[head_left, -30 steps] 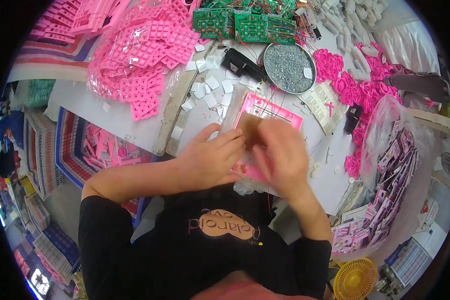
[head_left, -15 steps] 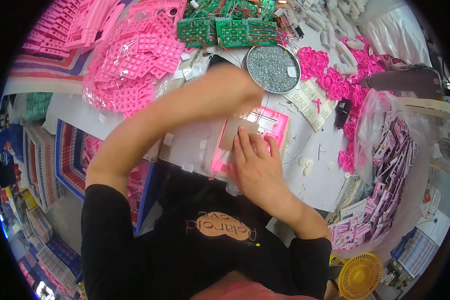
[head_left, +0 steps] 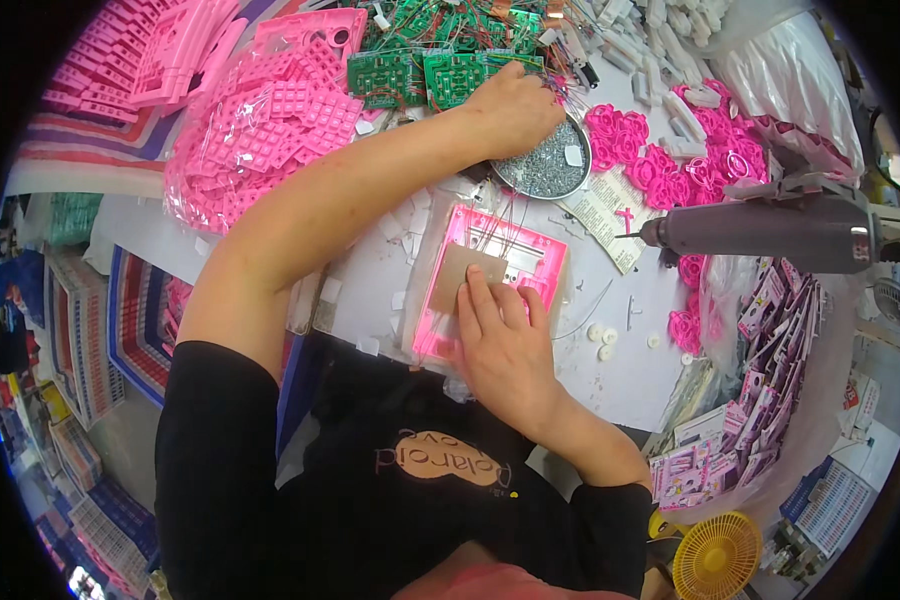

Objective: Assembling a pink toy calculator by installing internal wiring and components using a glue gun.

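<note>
Reaching farther, left hand (head_left: 515,105) curls over the screw dish (head_left: 548,165); right hand (head_left: 503,340) presses flat on the pink housing (head_left: 530,255).

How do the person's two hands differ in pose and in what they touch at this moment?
The left hand is stretched far forward, knuckles up, fingers curled down at the round metal dish of small silvery parts; the right hand stays close to the body. The right hand lies flat, fingers extended, pressing a brown board on the pink frame, while the left hand touches neither. Both are bare.
</note>
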Demonstrator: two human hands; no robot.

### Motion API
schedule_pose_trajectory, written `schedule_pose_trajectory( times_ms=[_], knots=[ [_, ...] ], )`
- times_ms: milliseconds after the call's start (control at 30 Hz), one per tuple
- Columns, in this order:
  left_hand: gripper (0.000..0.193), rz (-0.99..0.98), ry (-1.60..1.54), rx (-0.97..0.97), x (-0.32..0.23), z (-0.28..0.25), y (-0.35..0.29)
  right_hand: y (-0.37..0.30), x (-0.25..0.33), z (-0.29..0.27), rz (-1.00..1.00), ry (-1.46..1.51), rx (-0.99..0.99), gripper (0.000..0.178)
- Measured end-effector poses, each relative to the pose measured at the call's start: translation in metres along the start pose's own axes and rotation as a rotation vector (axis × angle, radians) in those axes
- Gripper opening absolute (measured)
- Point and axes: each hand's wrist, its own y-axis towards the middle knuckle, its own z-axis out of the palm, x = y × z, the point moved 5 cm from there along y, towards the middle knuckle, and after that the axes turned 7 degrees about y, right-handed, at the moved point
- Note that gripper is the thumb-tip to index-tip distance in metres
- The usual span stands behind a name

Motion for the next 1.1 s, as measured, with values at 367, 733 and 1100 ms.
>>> schedule_pose_trajectory(
  times_ms=[367, 733, 1100],
  knots=[
    [0.013, -0.247, -0.850, 0.338, -0.049, -0.109, -0.147, -0.003, -0.009, 0.002, 0.050, -0.056, -0.022, 0.051],
    [0.018, -0.336, -0.619, -0.081, -0.110, -0.101, -0.219, -0.036, -0.173, -0.151, 0.094, 0.249, -1.009, 0.032],
    [0.011, -0.329, -0.655, -0.175, -0.104, -0.087, -0.223, 0.061, -0.191, -0.140, -0.017, 1.433, -0.554, 0.063]
  ],
)
